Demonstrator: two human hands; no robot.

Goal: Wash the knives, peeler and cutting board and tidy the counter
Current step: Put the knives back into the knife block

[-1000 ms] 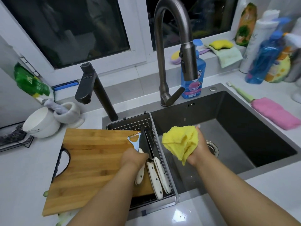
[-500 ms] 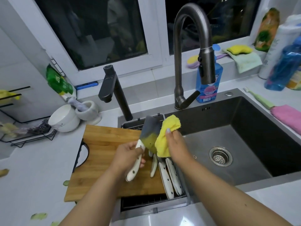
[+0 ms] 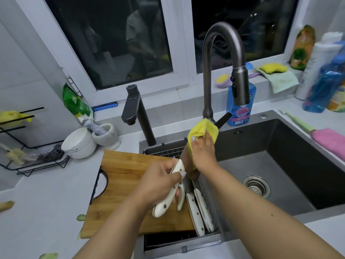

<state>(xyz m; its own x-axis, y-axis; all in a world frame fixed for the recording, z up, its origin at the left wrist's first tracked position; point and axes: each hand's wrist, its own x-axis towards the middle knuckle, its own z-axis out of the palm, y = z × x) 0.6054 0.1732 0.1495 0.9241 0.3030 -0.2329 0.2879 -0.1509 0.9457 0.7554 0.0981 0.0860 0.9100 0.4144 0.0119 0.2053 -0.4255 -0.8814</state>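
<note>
Over rack (image 3: 164,152): 4 knives (image 3: 196,212) (1 held).

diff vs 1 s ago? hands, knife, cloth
The left hand lifted a white-handled knife off the rack and holds it blade up. The right hand brought the yellow cloth from over the sink onto the blade and slid it up. Cutting board and remaining knives unchanged.
</note>
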